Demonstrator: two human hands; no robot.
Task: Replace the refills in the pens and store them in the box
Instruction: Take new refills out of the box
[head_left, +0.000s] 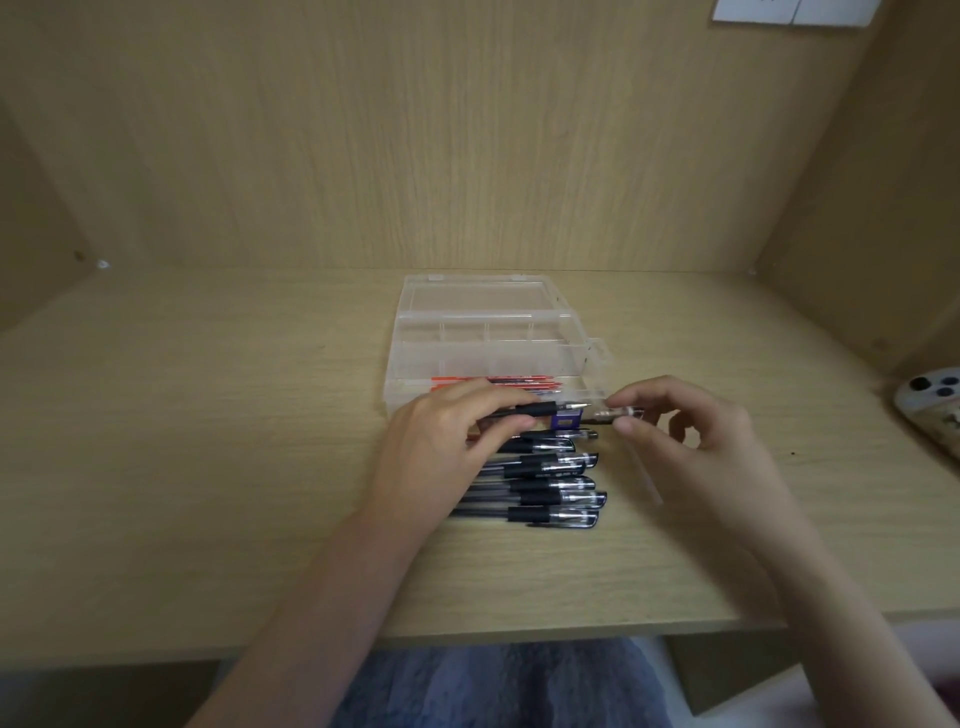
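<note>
My left hand (441, 441) grips a black pen (545, 408) by its barrel, tip pointing right. My right hand (691, 436) pinches a small clear tip piece (618, 414) between thumb and forefinger, just right of the pen's tip and apart from it. Behind both stands the clear plastic box (498, 338), lid open, with red refills (498, 383) lying in its front compartment. Several black capped pens (550, 483) lie in a row on the desk below my left hand.
A small purple object (567, 420) lies by the box front. A phone (935, 400) rests at the right edge of the wooden desk (208, 441). Wooden walls enclose the desk at the back and sides.
</note>
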